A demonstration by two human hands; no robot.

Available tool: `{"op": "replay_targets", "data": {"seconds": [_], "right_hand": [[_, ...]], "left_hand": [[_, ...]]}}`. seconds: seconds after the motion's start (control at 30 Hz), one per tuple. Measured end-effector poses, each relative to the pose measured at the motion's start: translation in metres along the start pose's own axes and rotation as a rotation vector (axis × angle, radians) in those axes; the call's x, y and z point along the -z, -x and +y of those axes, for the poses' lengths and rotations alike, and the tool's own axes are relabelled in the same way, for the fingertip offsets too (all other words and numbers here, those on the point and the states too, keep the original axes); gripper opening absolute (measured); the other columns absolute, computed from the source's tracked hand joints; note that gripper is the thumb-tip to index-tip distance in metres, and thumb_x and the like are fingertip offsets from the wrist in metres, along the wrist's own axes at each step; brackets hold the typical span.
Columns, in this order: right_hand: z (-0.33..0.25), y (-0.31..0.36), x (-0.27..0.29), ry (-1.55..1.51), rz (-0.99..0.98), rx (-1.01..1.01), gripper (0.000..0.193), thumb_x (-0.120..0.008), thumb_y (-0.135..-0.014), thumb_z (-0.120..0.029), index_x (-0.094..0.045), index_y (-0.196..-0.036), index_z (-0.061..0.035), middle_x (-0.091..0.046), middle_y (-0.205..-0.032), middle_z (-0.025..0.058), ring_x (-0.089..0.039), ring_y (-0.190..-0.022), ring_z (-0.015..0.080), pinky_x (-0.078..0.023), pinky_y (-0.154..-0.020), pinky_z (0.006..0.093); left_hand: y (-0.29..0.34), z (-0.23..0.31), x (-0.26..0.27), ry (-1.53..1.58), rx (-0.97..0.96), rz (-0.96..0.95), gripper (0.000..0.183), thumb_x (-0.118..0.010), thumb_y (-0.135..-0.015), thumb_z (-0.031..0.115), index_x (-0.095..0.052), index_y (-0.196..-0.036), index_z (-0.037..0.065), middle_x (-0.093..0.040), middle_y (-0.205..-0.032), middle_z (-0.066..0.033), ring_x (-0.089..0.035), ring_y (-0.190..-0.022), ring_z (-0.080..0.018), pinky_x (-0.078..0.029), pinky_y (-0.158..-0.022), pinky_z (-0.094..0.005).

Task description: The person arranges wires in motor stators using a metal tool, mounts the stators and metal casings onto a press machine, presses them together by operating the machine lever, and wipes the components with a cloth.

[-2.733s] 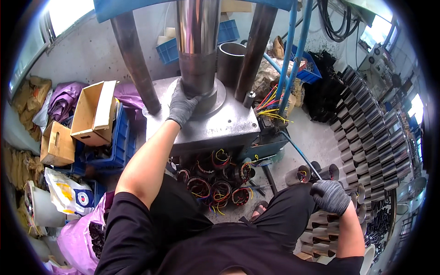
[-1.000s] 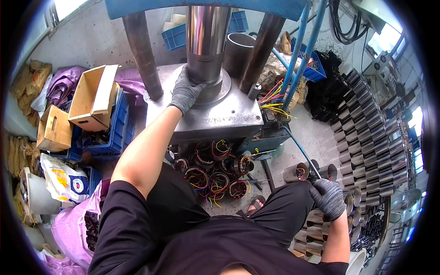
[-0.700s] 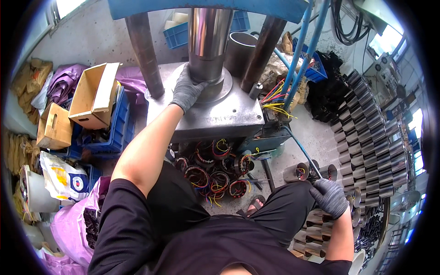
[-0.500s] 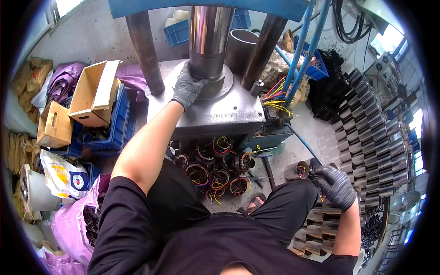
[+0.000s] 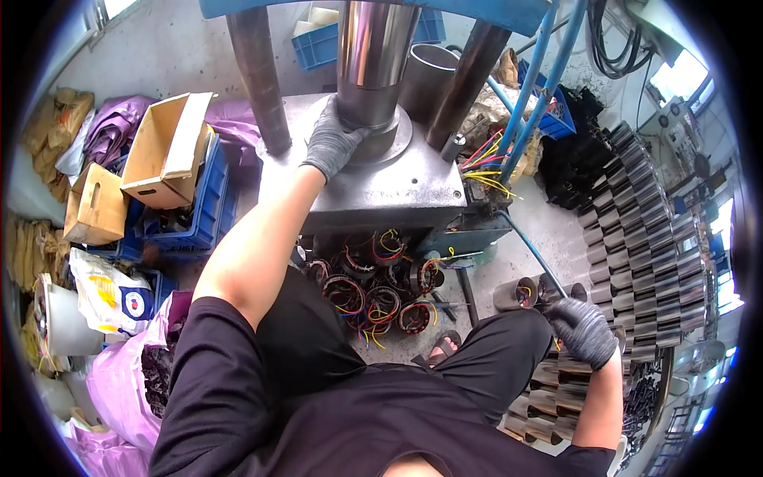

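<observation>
My left hand (image 5: 332,145), in a dark grey knit glove, rests against a short metal cylinder (image 5: 380,143) on the round plate of a press. The thumb lies across its front, and the fingers curl round its left side, partly hidden. Directly above stands the shiny steel ram (image 5: 380,48) of the press, its lower end at the cylinder's top. Out to the right, my gloved right hand (image 5: 584,330) is closed round the end of a long blue lever (image 5: 534,253) that slants down from the press's side.
Several wound stators with coloured wires (image 5: 381,306) lie on the floor under the press table (image 5: 389,191). Stacked metal sleeves (image 5: 644,246) fill the right side. Cardboard boxes (image 5: 163,151), blue crates (image 5: 208,203) and a purple sack (image 5: 127,381) stand at left. Steel columns (image 5: 258,79) flank the ram.
The whole view has shifted a little, with the press now slightly farther right and up. My right hand and the lever's end sit slightly lower; both hands keep their holds.
</observation>
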State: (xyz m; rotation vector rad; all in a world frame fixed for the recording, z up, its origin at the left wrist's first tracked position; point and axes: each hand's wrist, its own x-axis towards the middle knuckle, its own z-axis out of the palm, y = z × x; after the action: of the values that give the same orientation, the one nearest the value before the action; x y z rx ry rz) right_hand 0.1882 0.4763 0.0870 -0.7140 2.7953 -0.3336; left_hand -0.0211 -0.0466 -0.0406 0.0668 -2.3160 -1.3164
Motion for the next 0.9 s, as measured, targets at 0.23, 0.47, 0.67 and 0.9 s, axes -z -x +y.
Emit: {"op": "replay_targets", "data": {"seconds": [0.23,0.47,0.67,0.9], "right_hand": [[0.000,-0.003,0.001,-0.100,0.027,-0.003,0.017,-0.067,-0.090,-0.011,-0.072,-0.105,-0.0040,-0.072,-0.096,0.0189,-0.070,-0.090,0.0383,-0.056,-0.081,0.0429],[-0.011,-0.006,0.006,-0.297,0.111,-0.150,0.020,-0.068,-0.090,-0.015,-0.072,-0.107,-0.0046,-0.073,-0.096,0.0184,-0.071,-0.089,0.0368,-0.057,-0.082,0.0430],[-0.008,-0.005,0.007,-0.260,0.024,-0.098,0.020,-0.066,-0.091,-0.014,-0.072,-0.107,-0.0027,-0.073,-0.096,0.0172,-0.071,-0.089,0.0346,-0.056,-0.080,0.0399],[-0.005,-0.005,0.008,-0.224,-0.047,-0.094,0.026,-0.063,-0.091,-0.005,-0.070,-0.115,0.0031,-0.073,-0.100,0.0163,-0.072,-0.090,0.0267,-0.056,-0.081,0.0358]], "left_hand": [[-0.006,-0.024,-0.005,0.041,-0.054,0.076,0.079,-0.090,-0.074,0.021,-0.048,-0.139,0.004,-0.065,-0.129,-0.0187,-0.062,-0.124,-0.0335,-0.048,-0.109,-0.0421],[-0.009,-0.025,-0.004,0.022,-0.052,0.075,0.080,-0.090,-0.074,0.021,-0.048,-0.140,0.004,-0.065,-0.131,-0.0182,-0.061,-0.126,-0.0334,-0.047,-0.110,-0.0417],[-0.001,-0.010,0.000,-0.006,-0.007,0.033,0.079,-0.087,-0.077,0.009,-0.044,-0.143,0.000,-0.062,-0.133,-0.0167,-0.061,-0.122,-0.0255,-0.048,-0.109,-0.0363],[0.001,-0.001,0.002,0.019,-0.001,0.006,0.077,-0.087,-0.078,0.009,-0.044,-0.142,0.000,-0.063,-0.132,-0.0172,-0.061,-0.123,-0.0259,-0.048,-0.109,-0.0360]]}}
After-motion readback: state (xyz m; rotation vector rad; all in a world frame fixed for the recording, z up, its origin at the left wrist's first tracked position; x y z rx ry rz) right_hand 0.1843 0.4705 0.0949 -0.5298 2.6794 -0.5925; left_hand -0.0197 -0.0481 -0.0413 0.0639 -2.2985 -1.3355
